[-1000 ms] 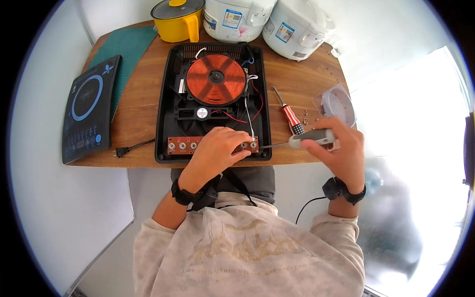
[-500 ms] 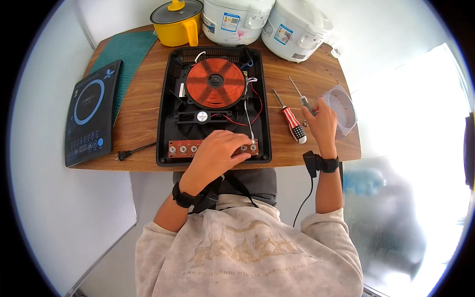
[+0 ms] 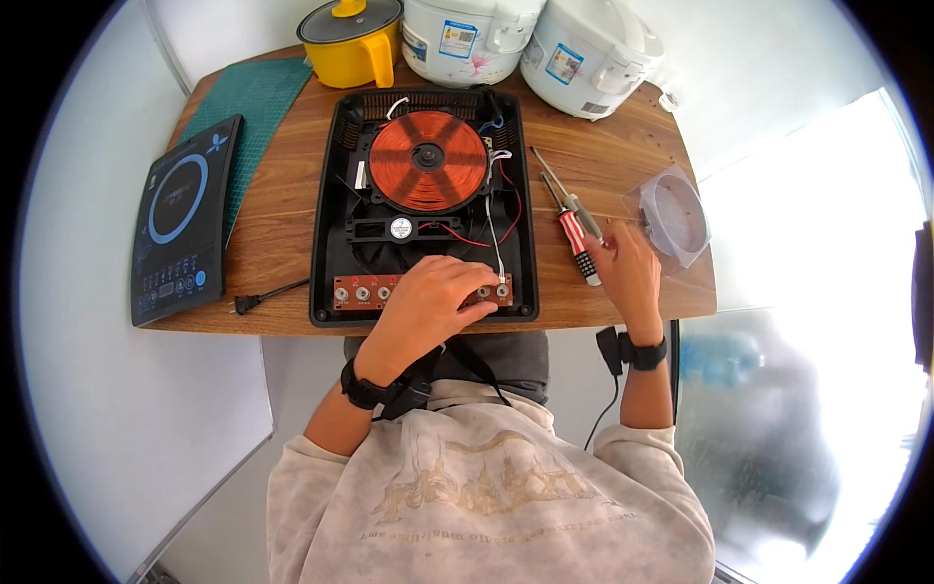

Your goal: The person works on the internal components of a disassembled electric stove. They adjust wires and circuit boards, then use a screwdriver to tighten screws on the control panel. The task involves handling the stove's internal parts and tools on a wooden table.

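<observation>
My left hand [image 3: 428, 307] is bent over a narrow brown circuit board [image 3: 363, 294] with round buttons. Its fingers and thumb grip the board's right half and hide the middle. The board sits along the near edge of an opened black induction cooker base [image 3: 325, 214], below its copper coil [image 3: 429, 161]. A grey-handled screwdriver [image 3: 583, 214] lies slanted beside and partly over a red, white and black screwdriver [image 3: 574, 237]. My right hand [image 3: 628, 273] is curled at the grey handle's lower end. Its fingertips are hidden, so any grip on that handle is unclear.
A black glass cooker top panel [image 3: 183, 224] lies at the left, partly over a green cutting mat [image 3: 261, 92]. A plug [image 3: 248, 302] sits near the front edge. Behind stand a yellow pot [image 3: 350, 54] and two white rice cookers [image 3: 457, 44]. A clear plastic container [image 3: 673, 219] is at the right.
The grey screwdriver has shifted left against the red one, and more of its handle shows. My right hand has moved slightly toward me. The left hand has stayed on the board.
</observation>
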The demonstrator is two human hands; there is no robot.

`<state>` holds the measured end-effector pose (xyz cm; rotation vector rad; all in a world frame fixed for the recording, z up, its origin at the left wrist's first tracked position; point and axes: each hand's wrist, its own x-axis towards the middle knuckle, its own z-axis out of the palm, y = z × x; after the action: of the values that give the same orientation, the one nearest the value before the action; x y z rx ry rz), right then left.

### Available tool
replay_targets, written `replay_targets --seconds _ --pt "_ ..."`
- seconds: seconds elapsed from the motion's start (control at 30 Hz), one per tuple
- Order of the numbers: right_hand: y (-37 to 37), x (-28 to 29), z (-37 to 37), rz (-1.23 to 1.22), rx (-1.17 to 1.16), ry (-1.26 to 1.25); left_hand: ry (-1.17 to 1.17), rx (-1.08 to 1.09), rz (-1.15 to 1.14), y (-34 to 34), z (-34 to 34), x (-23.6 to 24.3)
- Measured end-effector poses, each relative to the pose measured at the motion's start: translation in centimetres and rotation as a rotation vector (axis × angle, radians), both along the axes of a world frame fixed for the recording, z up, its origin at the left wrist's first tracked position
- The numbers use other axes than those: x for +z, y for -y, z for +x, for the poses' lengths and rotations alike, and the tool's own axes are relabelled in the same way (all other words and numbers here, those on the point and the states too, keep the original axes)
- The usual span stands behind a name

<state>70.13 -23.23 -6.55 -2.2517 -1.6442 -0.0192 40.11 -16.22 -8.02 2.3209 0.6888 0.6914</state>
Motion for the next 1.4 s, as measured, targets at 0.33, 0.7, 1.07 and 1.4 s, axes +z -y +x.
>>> replay_targets --seconds 0.33,0.7,1.07,1.4 --pt "2.4 -2.7 -1.2 -0.002 0.006 -0.03 0.009 0.007 0.013 -0.2 0.1 -0.7" --pt "4.5 5.7 -3.5 0.555 0.061 -0.156 0.024 -0.018 0.037 -0.2 -2.1 -1.6" --pt "3.3 7.4 -7.8 0.466 0.265 -0.367 0.006 -0.013 0.039 -0.8 -3.1 -2.4" --pt "3.0 6.9 -8.7 0.397 0.337 -0.304 0.022 -0.02 0.035 -0.7 -2.7 -3.2"
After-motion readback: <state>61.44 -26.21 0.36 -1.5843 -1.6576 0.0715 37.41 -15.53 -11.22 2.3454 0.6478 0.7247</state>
